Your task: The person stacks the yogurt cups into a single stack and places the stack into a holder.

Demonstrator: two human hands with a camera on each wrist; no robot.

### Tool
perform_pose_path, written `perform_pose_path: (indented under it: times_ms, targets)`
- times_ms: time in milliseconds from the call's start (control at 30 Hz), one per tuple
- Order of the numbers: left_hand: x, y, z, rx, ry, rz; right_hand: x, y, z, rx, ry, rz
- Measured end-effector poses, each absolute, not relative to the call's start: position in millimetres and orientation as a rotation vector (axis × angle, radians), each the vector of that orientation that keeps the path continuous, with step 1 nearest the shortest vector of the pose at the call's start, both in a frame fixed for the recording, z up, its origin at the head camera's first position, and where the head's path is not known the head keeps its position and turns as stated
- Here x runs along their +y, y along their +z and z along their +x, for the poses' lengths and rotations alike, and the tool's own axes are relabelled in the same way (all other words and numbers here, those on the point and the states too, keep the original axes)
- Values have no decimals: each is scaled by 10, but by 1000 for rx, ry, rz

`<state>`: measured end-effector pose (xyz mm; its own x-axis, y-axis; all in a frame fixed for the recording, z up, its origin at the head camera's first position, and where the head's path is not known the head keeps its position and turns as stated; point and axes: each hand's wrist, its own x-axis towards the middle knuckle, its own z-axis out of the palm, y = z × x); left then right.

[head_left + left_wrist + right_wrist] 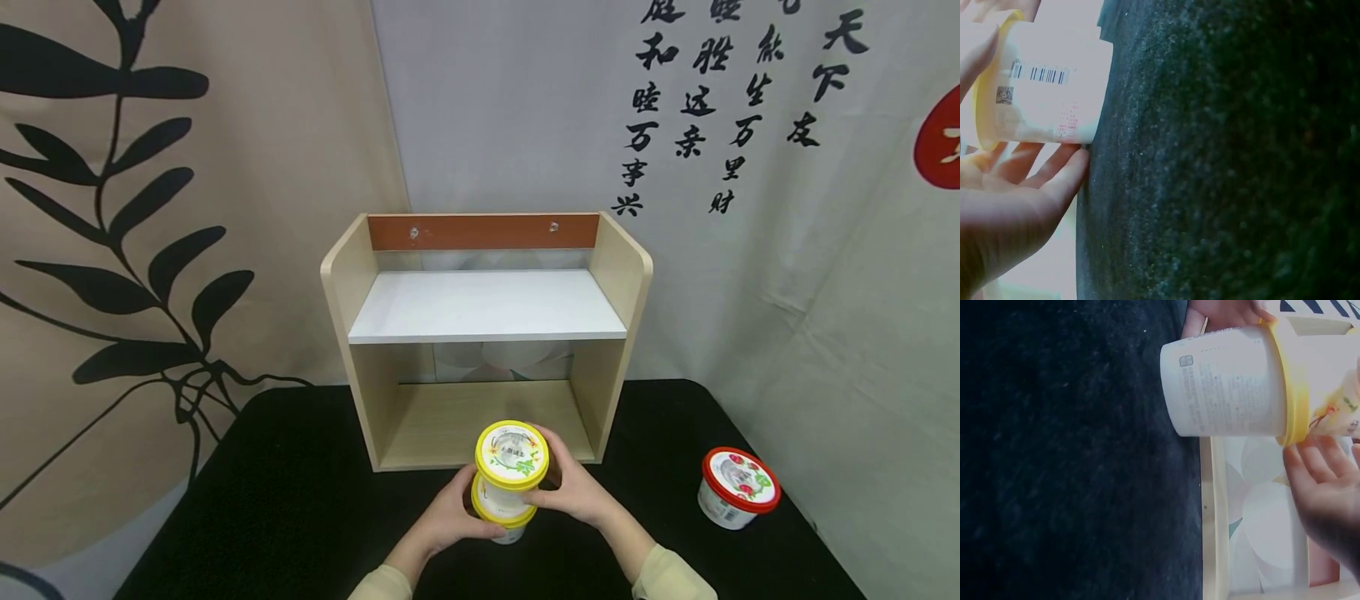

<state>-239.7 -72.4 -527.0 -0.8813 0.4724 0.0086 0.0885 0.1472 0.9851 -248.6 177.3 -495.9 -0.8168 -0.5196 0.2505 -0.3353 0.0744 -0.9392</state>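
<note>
Two white tubs with yellow lids stand stacked in front of the shelf in the head view. The upper tub (pixel 513 455) shows a floral print on its lid and sits on the lid of the lower tub (pixel 509 537). My left hand (pixel 448 518) grips the lower tub from the left, thumb across its front near the lid. From the right, my right hand (pixel 572 485) holds the upper tub. In the right wrist view, the lower tub (pixel 1229 387) shows printed text, and the right hand (pixel 1332 497) is by the upper one. A barcode faces the left wrist camera.
A small two-level shelf (pixel 487 308) with a white middle board stands at the back of the black table (pixel 300 500). To the right sits a white tub with a red lid (pixel 739 487). Printed curtains (pixel 510 108) hang behind.
</note>
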Motion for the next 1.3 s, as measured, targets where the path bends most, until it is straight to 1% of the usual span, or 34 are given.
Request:
perform_pose_path:
  times_ms: [300, 567, 767, 1067, 1300]
  targets:
    - [-730, -5290, -2408, 2126, 1792, 553, 2002, -5004, -2391, 2215, -1813, -777]
    - [-730, -5300, -2409, 2125, 1798, 555, 2320, -5093, -2297, 2213, -1793, -768]
    - [-733, -5296, -2402, 2111, 1803, 552, 2561, -5143, -2229, 2237, -1766, -693]
    - [-754, -5283, -2391, 2114, 1805, 547, 2909, -5134, -2104, 2316, -1753, -551]
    - [-738, -5283, -2392, 2111, 1805, 560, 3182, -5117, -1981, 2331, -1753, -511]
